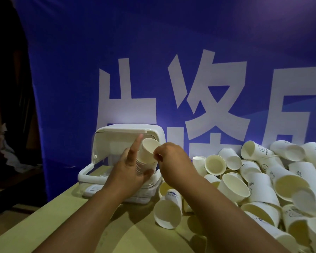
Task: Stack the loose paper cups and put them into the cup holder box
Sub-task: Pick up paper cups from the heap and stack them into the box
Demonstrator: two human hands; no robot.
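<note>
My left hand (130,168) holds a short stack of white paper cups (146,162) in front of the cup holder box, thumb under the stack and index finger pointing straight up. My right hand (171,157) pinches the side of the top cup of that stack, whose mouth faces up and left. The white cup holder box (120,141) stands behind the hands with its clear lid raised. A big heap of loose paper cups (254,179) lies on the table to the right.
The wooden table (62,216) runs from lower left to right; its left edge drops to a dark floor. A blue banner (171,70) with large white characters hangs close behind the box and the heap. One loose cup (168,210) lies on its side near my right forearm.
</note>
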